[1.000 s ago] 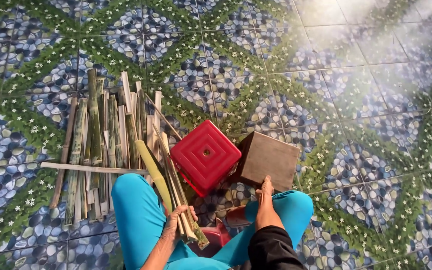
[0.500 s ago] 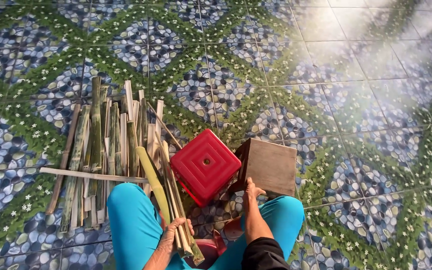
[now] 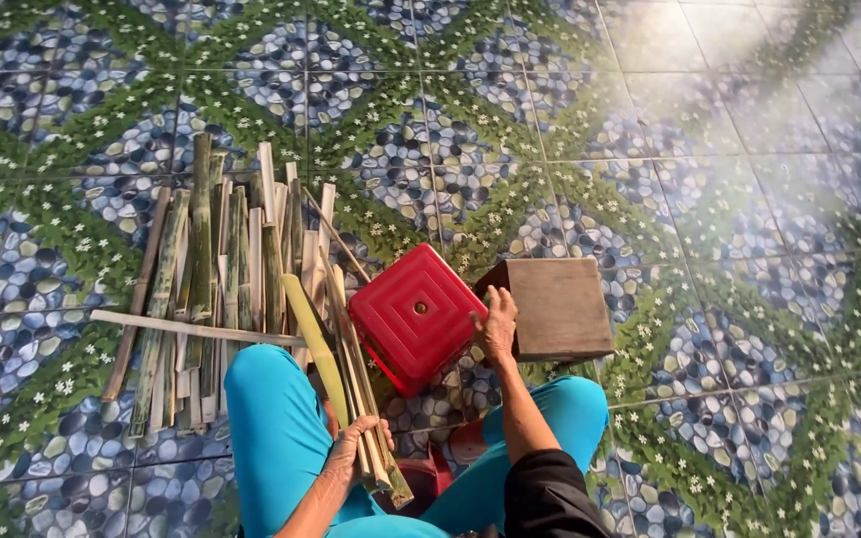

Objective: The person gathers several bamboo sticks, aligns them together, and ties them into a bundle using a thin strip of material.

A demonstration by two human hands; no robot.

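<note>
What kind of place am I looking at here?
Probably a home floor or porch used for bamboo craft: patterned pebble-print floor tiles, a pile of split bamboo strips, and a low red plastic stool beside a brown wooden block.

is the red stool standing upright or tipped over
Upright: the red stool shows its flat square seat facing up, standing on the tiled floor.

Bright red stool (image 3: 416,317), ridged in nested squares. Plain brown block (image 3: 558,306). Bamboo strips (image 3: 213,274) in green and pale cream, some yellowish. Turquoise trousers (image 3: 273,418), black sleeve (image 3: 548,493). Floor (image 3: 650,149) tiled with blue-grey pebbles, green zigzag bands, tiny white flowers.
</note>
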